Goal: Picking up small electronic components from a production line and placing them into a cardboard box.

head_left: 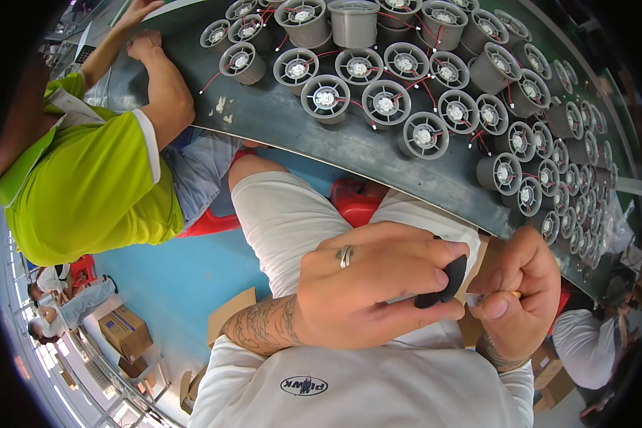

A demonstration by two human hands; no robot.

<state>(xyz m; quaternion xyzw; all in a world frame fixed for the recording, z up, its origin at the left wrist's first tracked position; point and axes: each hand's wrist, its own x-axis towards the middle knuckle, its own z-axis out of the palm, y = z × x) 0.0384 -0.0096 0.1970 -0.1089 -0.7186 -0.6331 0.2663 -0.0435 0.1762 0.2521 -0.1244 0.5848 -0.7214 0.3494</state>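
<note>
My left hand is held over my lap, back upward, with a ring on one finger. Its fingers and thumb grip a thin, rounded black piece that looks soft or matte; part of it is hidden by the fingers. Close beside it, my right hand has thumb and fingers pinched together. A small pale bit shows at those fingertips, too small to name. Beyond both hands, many grey round plastic housings with spoked rims, white centres and red wires stand on the dark table.
The table's front edge runs diagonally beyond my knees. At left sits a co-worker in a yellow-green shirt, arms on the table. White scraps lie near that person's elbow. Cardboard boxes stand on the blue floor. Another person is at right.
</note>
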